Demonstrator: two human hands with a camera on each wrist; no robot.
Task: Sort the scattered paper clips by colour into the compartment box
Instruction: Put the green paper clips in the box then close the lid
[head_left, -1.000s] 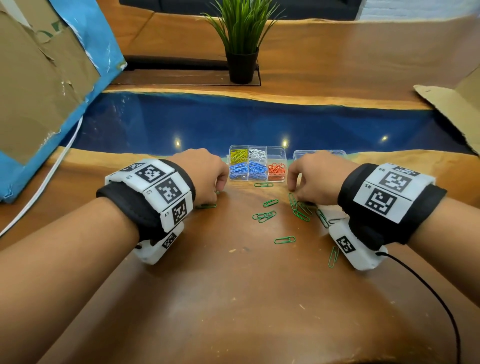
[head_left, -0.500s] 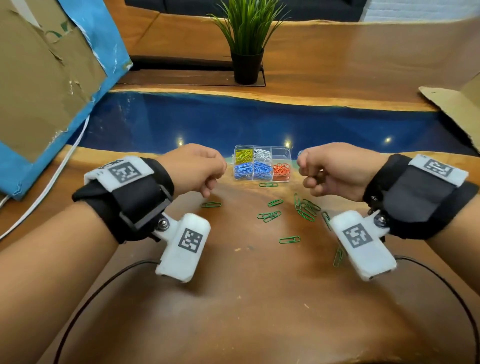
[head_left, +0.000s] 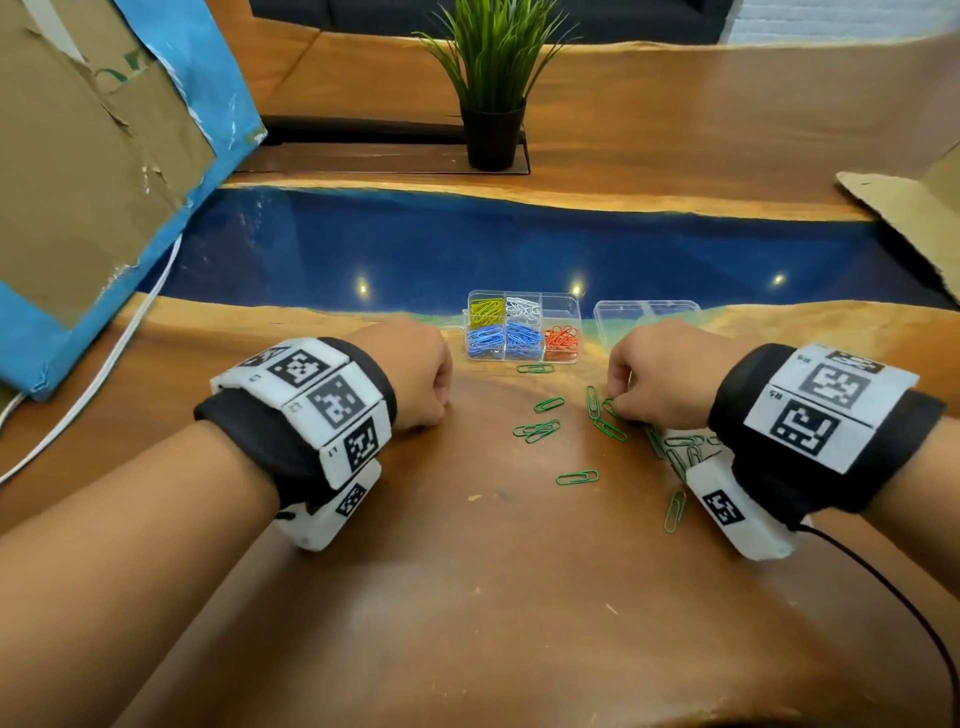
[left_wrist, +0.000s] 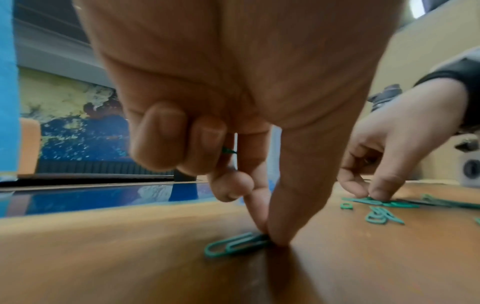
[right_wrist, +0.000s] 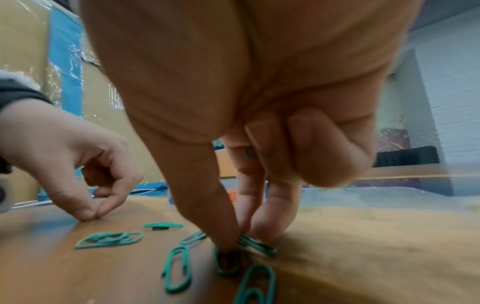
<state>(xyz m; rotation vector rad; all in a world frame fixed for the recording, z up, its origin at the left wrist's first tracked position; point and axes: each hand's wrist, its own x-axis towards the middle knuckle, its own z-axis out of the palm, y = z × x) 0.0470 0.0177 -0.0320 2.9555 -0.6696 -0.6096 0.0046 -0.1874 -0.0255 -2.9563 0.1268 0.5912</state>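
A clear compartment box (head_left: 560, 303) stands at the wooden table's far side, holding yellow, white, blue and red clips; its far right cell looks empty. Several green paper clips (head_left: 576, 477) lie scattered in front of it. My left hand (left_wrist: 269, 236) is down on the table left of them, thumb and forefinger pinching a green paper clip (left_wrist: 237, 244); another green bit (left_wrist: 228, 151) shows among its curled fingers. My right hand (right_wrist: 233, 242) pinches a green clip (right_wrist: 255, 245) in the right-hand cluster, fingertips on the wood; in the head view this hand (head_left: 615, 402) covers it.
The box's clear lid (head_left: 647, 312) lies right of the box. A potted plant (head_left: 491, 104) stands beyond the blue resin strip (head_left: 467, 249). Cardboard with blue edging (head_left: 78, 182) leans at left beside a white cable (head_left: 104, 374); more cardboard (head_left: 909, 208) at right.
Half a second ago both hands were raised as fists near the box. Both have come back down to the table, and each now pinches a green clip.
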